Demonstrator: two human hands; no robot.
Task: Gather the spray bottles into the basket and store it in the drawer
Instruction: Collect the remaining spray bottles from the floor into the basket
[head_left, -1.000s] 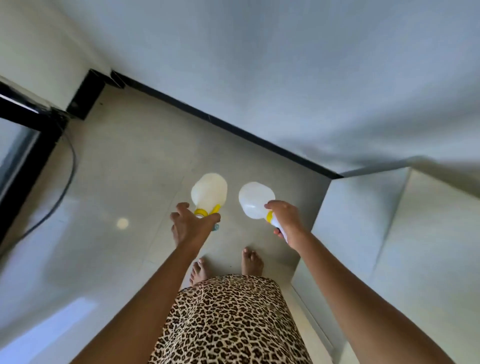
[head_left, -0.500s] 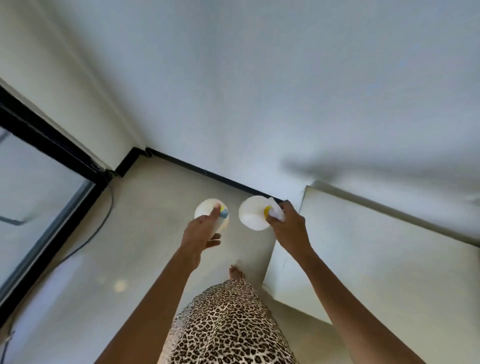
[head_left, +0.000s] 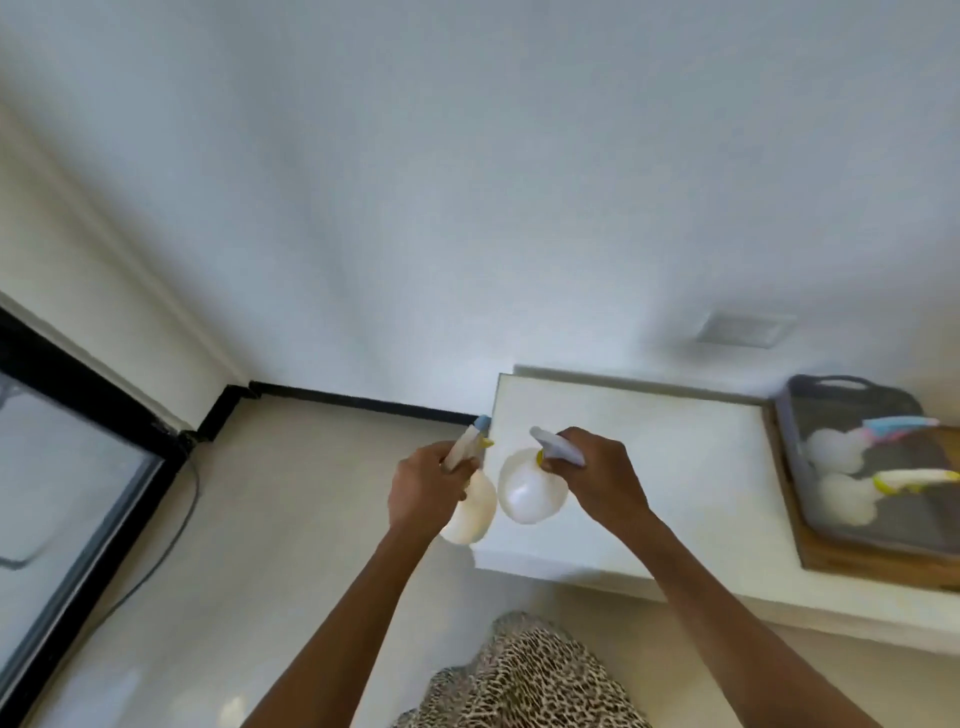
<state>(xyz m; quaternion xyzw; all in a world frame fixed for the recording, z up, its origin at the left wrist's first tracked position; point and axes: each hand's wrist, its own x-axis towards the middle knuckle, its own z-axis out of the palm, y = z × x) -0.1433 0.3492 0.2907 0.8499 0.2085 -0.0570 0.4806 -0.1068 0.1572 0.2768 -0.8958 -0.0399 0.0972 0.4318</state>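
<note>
My left hand (head_left: 426, 488) grips the neck of a round white spray bottle (head_left: 470, 512) with a yellow collar and pale blue nozzle. My right hand (head_left: 600, 480) holds a second white spray bottle (head_left: 530, 491) by its trigger head. Both bottles hang side by side over the left end of a white countertop (head_left: 675, 467). At the far right a grey mesh basket (head_left: 831, 395) sits on the counter with two more white spray bottles (head_left: 836, 449) lying in it. No drawer is in view.
A wooden tray (head_left: 872, 564) lies under the basket. A black-framed glass door (head_left: 67, 467) stands at the left, with a dark cable (head_left: 176, 525) on the pale floor. A white wall with black skirting rises behind.
The view has lifted and swung right, bringing the counter and the basket into sight. Both hands carried their bottles up from over the floor to the counter's left end.
</note>
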